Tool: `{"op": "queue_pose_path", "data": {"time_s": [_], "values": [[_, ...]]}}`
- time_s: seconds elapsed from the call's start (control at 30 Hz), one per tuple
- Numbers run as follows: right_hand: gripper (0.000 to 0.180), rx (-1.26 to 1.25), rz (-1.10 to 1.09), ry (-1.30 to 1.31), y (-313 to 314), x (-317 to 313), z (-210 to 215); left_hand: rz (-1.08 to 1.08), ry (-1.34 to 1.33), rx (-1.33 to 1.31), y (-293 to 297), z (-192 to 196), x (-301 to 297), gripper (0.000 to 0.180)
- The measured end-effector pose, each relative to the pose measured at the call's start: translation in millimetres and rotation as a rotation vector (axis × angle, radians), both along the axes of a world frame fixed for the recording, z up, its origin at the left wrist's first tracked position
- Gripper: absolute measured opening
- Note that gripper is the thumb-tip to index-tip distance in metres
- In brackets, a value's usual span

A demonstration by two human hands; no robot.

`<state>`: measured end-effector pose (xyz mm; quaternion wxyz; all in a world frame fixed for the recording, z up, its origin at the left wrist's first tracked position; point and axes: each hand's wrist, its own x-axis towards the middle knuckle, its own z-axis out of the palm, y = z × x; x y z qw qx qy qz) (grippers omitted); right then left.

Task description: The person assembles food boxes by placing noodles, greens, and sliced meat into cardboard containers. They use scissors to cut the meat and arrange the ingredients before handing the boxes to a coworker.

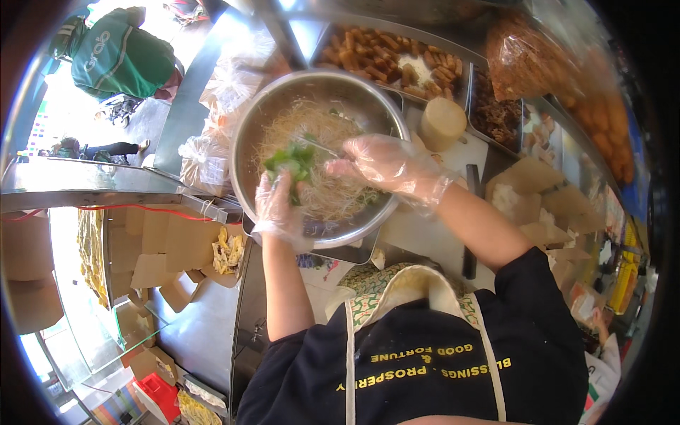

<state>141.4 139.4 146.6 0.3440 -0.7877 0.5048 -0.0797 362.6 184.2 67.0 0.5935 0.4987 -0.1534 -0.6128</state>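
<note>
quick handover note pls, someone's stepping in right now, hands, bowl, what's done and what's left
Left hand, in a clear plastic glove, grips a bunch of green leaves over the steel bowl.
Right hand, gloved too, is down in the thin noodles, fingers spread.
Done: noodles and some greens are in the bowl.
Left: greens look only partly mixed in; keep tossing, probably.
A tray of fried pieces sits behind the bowl.

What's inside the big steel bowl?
Inside the steel bowl: thin pale noodles and green leaves, with the gloved left hand and right hand in them. The bowl bottom beneath hands and noodles is mostly covered.
</note>
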Motion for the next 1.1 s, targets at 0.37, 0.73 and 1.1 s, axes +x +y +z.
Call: {"op": "queue_pose_path", "data": {"time_s": [0.37,0.73,1.1], "values": [[0.070,0.155,0.010,0.062,0,2,-2,0.020,-0.157,0.207,1,-10,-11,0.031],[0.071,0.182,0.143,0.076,4,14,-11,-0.319,-0.297,0.260,8,-18,-3,0.031],[0.066,-0.006,0.166,0.213,0,7,-16,-0.315,-0.293,0.063,6,-13,25,0.024]]}}
